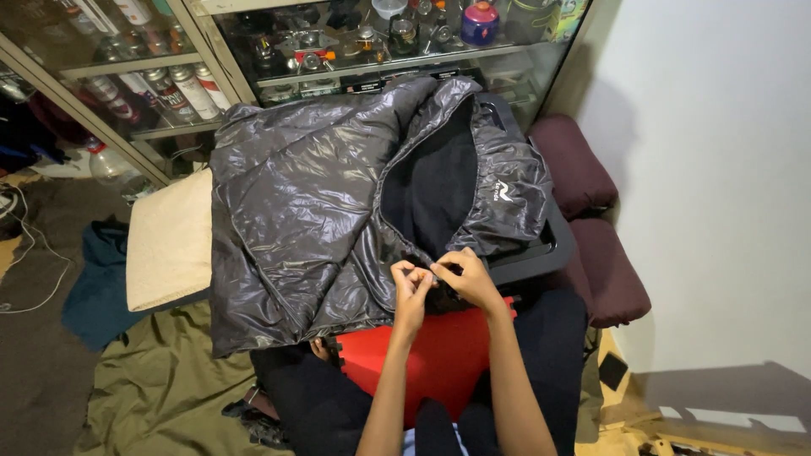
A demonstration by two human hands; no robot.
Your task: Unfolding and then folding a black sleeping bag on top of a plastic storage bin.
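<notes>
Your left hand (411, 283) and right hand (465, 277) meet, fingers pinched shut on the jacket (312, 203) hem at the zipper base. A red box (431, 355) sits just below; a black tray (541, 249) underlies the jacket, maroon cushions (591, 211) to its right, beige pad (169, 241) left. Jacket: glossy dark grey, quilted, front parted, black lining showing.

Looks like a cluttered room at home, gear-hoarder style: glass cabinet (253, 59) stuffed with camping stoves and gas canisters (182, 89), clothes on the floor (34, 397), maroon cushions (583, 203).
</notes>
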